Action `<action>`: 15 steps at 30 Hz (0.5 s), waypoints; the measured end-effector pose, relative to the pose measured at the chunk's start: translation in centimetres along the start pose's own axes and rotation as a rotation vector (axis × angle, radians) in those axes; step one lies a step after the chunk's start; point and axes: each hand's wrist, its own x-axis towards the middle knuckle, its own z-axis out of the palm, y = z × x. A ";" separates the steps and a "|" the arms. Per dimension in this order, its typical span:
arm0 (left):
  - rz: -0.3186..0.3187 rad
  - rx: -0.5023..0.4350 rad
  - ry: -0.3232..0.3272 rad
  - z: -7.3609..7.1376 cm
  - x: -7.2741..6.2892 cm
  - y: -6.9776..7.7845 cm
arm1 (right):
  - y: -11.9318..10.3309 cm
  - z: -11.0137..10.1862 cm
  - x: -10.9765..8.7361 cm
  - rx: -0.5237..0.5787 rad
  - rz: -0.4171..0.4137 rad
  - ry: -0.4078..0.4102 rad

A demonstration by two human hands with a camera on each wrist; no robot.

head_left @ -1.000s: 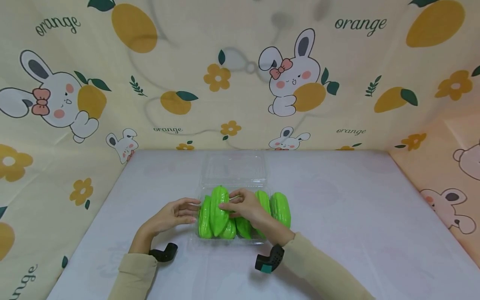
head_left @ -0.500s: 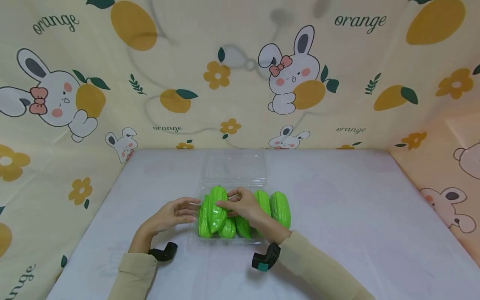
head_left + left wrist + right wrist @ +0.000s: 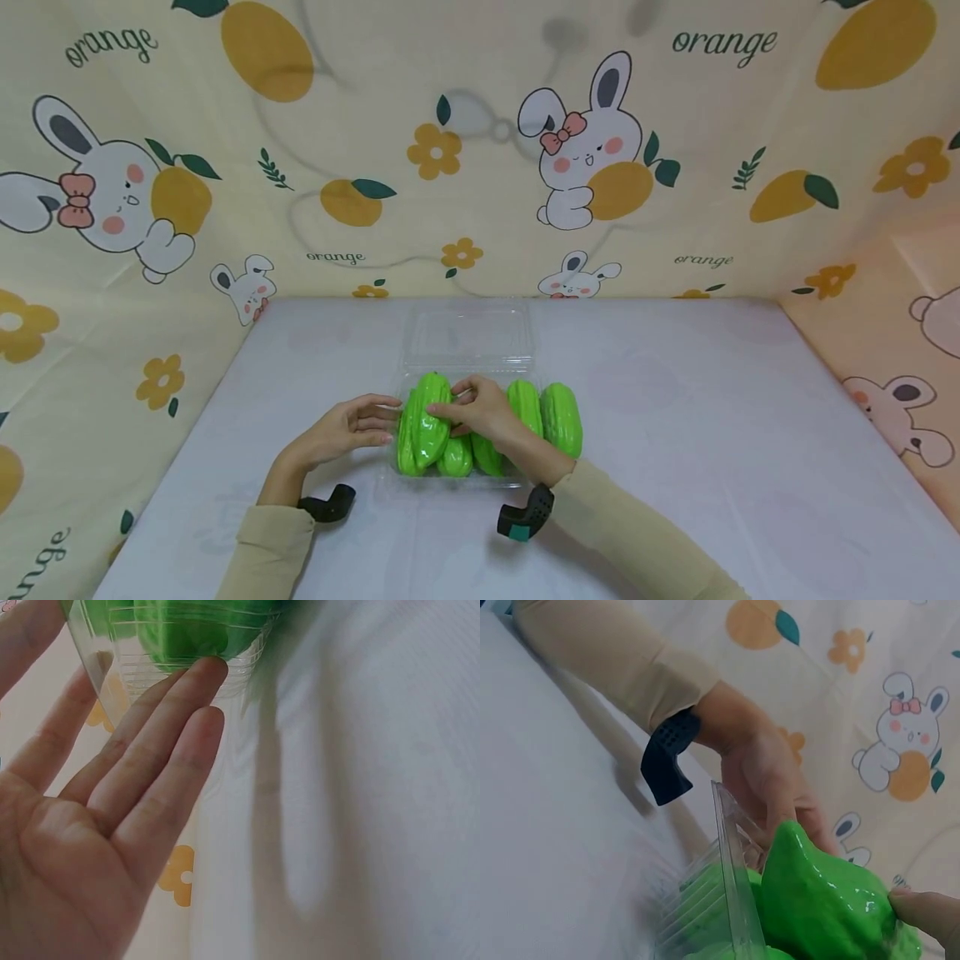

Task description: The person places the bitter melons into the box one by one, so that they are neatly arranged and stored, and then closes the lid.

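My right hand (image 3: 486, 411) pinches a glossy bright-green ridged fruit (image 3: 432, 425), long and pointed at its end. It lies tilted over other green fruits at the left part of a clear plastic box (image 3: 517, 482). In the right wrist view my fingertip (image 3: 930, 915) presses on that fruit (image 3: 817, 900). My left hand (image 3: 348, 432) is beside the box's left wall, fingers extended. In the left wrist view its fingertips (image 3: 206, 671) reach the ribbed plastic wall; whether all touch, I cannot tell. Several similar fruits fill the box, partly hidden by my right hand.
The box's clear lid (image 3: 468, 333) lies folded back behind it. One more green fruit (image 3: 561, 419) lies at the box's right side. A white tabletop (image 3: 675, 467) spreads around, with a patterned cloth (image 3: 465, 167) standing behind it.
My right hand has moved slightly left, carrying the green fruit over the leftmost one, so the fruit beneath on the right shows more. The left hand has stayed in place.
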 end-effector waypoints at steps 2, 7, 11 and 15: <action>-0.001 0.001 -0.001 0.0 0.0 0.0 | 0.0 0.0 0.0 -0.001 0.002 0.002; -0.009 0.002 0.002 0.1 0.0 0.1 | 0.1 0.0 0.0 0.002 0.001 0.004; -0.018 -0.001 0.001 0.1 0.0 0.1 | 0.2 -0.1 0.0 0.016 -0.005 -0.003; -0.018 -0.003 0.002 0.1 0.0 0.2 | 0.2 -0.2 -0.1 0.054 -0.008 -0.006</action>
